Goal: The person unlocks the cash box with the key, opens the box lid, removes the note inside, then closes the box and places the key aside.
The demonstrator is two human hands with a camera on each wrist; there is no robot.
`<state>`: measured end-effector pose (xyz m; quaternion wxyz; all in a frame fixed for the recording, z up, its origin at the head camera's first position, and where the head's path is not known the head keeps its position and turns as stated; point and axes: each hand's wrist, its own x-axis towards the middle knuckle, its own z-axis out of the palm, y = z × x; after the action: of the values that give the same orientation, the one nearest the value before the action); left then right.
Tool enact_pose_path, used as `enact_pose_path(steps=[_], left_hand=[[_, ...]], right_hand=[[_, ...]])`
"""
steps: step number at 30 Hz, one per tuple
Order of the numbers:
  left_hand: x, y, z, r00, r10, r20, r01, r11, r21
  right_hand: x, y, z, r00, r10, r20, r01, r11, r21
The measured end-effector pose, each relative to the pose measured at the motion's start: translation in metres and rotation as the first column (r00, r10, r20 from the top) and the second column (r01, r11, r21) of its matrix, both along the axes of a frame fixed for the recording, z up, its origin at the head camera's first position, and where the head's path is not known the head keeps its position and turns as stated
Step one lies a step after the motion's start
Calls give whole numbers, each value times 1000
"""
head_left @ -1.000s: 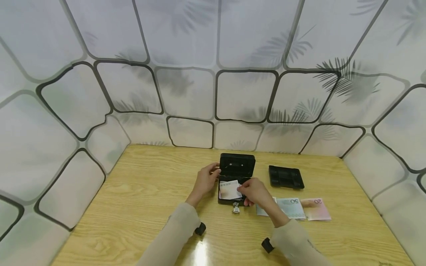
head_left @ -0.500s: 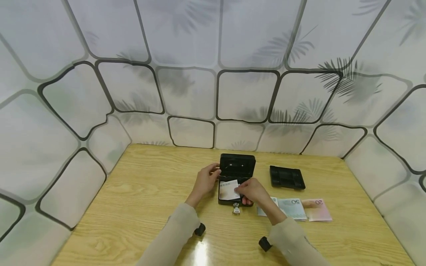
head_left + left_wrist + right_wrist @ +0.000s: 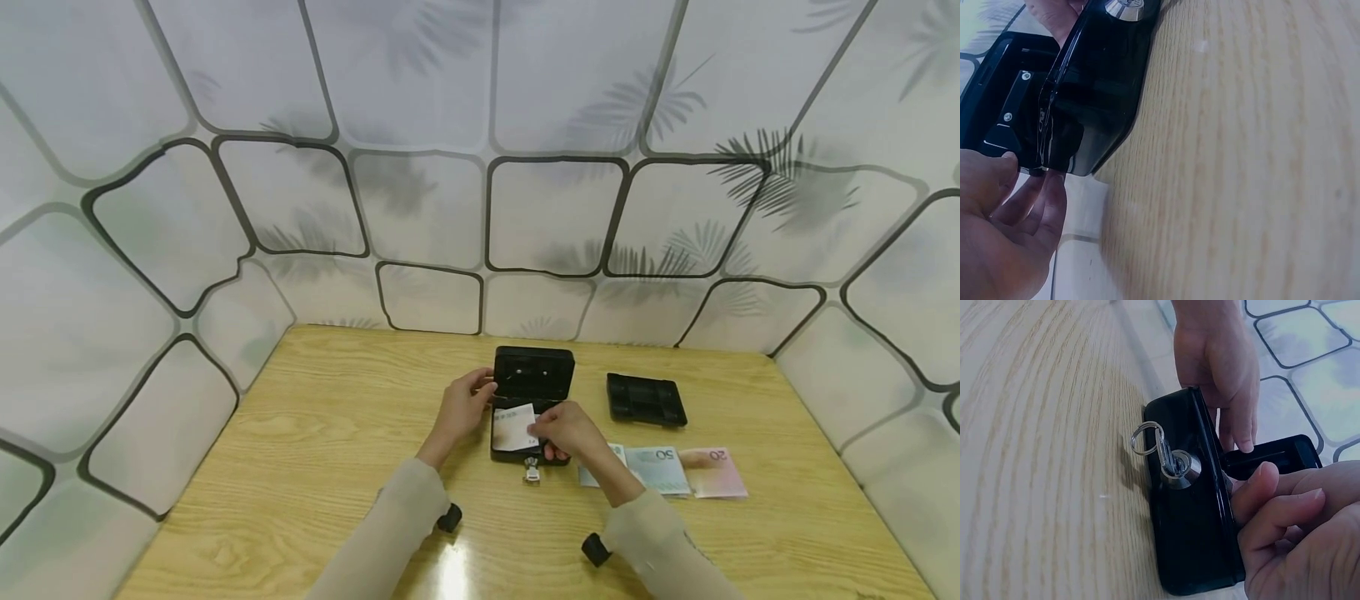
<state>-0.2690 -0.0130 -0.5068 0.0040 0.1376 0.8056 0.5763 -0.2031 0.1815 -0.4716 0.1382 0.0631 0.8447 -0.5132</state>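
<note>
A small black cash box [image 3: 501,455] stands on the table with its lid [image 3: 534,372] raised. Keys on a ring [image 3: 1147,439] hang from the lock on its front. My left hand [image 3: 462,408] grips the box at its rear left corner, thumb on the lid's inner side and fingers behind, as the left wrist view [image 3: 1019,219] shows. Inside the box lies a pale banknote [image 3: 514,428]. My right hand [image 3: 573,433] pinches that banknote's right edge between thumb and forefinger, with its other fingers curled at the box's front right rim. In the right wrist view the box wall hides the note.
To the right of the box lies a black compartment tray [image 3: 646,401]. In front of it are banknotes in a row, a blue-green 50 [image 3: 660,471] and a pink 20 [image 3: 714,472], with another partly under my right wrist. A patterned curtain [image 3: 435,300] borders the table's back.
My right hand has shifted slightly left over the box, its fingertips further onto the banknote. My left hand has stayed at the box's corner.
</note>
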Motion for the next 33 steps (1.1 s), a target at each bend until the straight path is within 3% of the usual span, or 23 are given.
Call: enact_pose_path(steps=[9, 16, 25, 33], left_hand=[[3, 0, 2, 1000, 12, 7, -12, 1000, 0], [1, 0, 1, 1000, 12, 10, -12, 1000, 13], [0, 1, 0, 1000, 7, 5, -7, 1000, 17], [0, 1, 0, 1000, 6, -8, -6, 1000, 21]], right_hand=[[4, 4, 3, 999, -40, -9, 39, 998, -56], [11, 20, 21, 999, -24, -44, 19, 994, -109], [24, 49, 47, 996, -18, -92, 11, 997, -73], [41, 81, 65, 996, -37, -85, 31, 997, -67]])
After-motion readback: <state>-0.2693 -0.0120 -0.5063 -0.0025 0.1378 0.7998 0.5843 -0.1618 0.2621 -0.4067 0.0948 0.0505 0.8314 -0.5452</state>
